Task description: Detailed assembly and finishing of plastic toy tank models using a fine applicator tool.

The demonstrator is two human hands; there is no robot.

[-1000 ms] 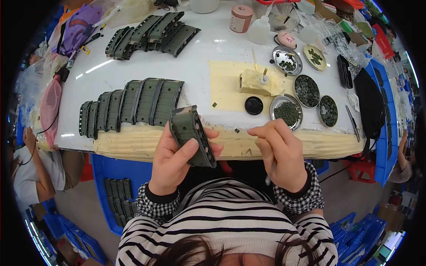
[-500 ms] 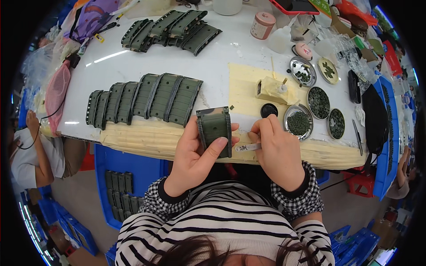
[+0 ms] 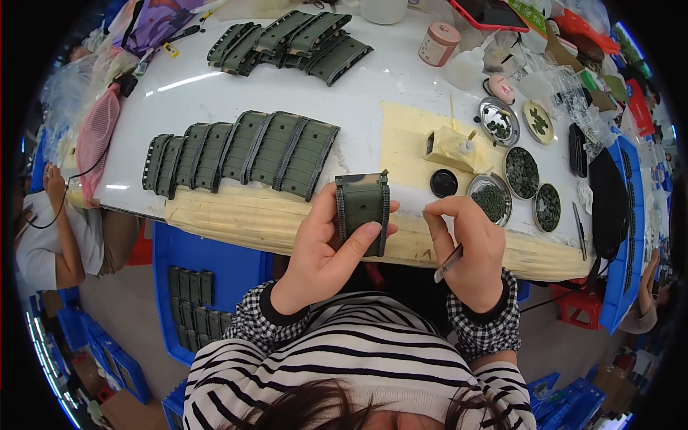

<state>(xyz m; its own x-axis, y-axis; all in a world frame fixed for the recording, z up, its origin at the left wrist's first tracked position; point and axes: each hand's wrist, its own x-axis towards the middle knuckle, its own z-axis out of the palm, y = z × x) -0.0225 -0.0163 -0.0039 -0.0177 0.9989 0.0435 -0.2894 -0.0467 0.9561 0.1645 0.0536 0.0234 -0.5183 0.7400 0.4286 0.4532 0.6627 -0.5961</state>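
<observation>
My left hand (image 3: 322, 247) is closed round a dark green curved plastic piece (image 3: 363, 211) with ribbed side edges and a camouflage-patterned top, held upright with the thumb across its front. To its right, apart from the piece, my right hand (image 3: 473, 244) is closed with thumb and forefinger together. Silver metal tweezers (image 3: 448, 265) lie across that palm and stick out toward the lower left. Whether a small part sits at the fingertips is too small to tell. Beyond my left hand, a row of similar green pieces (image 3: 244, 152) stands on the table.
More green pieces (image 3: 294, 43) are stacked at the far side. On the right are round dishes of small dark green parts (image 3: 522, 172), a round black cap (image 3: 443, 183) and a cloth-wrapped yellowish block (image 3: 459, 149). Below the table's padded edge, a blue tray (image 3: 236, 251) holds more pieces.
My right hand has moved slightly right, away from the green piece, and the tweezers have turned from pointing left to pointing down-left. My left hand still holds the piece.
</observation>
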